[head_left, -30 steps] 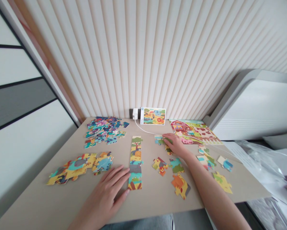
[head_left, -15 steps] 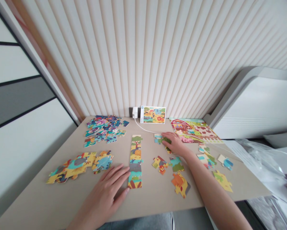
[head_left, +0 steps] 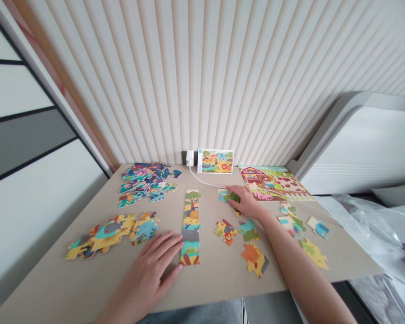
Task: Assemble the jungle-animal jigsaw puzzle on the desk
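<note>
My left hand [head_left: 153, 265] lies flat on the table with its fingers spread. Its fingertips touch the left edge of a joined strip of puzzle pieces [head_left: 191, 216], which shows a tree, animals and a green frog. Farther back, my right hand [head_left: 245, 200] has its fingers bent around a green puzzle piece [head_left: 235, 197], partly covered by the fingers. Just left of it is a light blue piece [head_left: 222, 194]. Nearer to me lie a lion piece [head_left: 228, 234], a blue and green piece [head_left: 249, 231] and an orange and yellow piece [head_left: 255, 258].
Yellow and blue pieces [head_left: 111, 231] are heaped at left, with a dark purple-blue pile [head_left: 146, 177] behind. A picture card [head_left: 216, 161] leans on the wall beside a white charger [head_left: 189, 158]. Its cable crosses the farm puzzle [head_left: 273, 182]. Loose pieces [head_left: 313, 253] lie at right.
Almost nothing differs. The right hand has shifted very slightly left over the green piece; the left hand stays against the strip.
</note>
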Demonstrator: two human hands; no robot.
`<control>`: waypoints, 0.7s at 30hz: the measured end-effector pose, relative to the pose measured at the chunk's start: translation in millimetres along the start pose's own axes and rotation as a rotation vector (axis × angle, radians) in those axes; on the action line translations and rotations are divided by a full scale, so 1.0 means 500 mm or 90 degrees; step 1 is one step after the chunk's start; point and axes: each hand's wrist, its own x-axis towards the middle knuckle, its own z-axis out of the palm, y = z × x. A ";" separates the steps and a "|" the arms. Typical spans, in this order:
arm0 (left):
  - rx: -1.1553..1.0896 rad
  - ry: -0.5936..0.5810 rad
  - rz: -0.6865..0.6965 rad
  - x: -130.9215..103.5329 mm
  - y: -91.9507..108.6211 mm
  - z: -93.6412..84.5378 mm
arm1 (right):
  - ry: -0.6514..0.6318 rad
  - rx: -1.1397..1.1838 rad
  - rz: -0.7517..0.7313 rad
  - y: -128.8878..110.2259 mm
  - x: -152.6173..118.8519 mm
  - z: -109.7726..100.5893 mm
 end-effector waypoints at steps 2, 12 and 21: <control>0.001 0.000 -0.001 0.000 0.000 0.001 | -0.002 0.001 -0.001 0.002 -0.002 -0.001; -0.002 0.007 0.003 0.001 0.000 -0.001 | -0.004 -0.005 0.016 0.020 -0.002 0.012; 0.001 -0.004 0.003 0.001 0.001 -0.001 | 0.004 -0.049 0.054 0.029 -0.005 0.030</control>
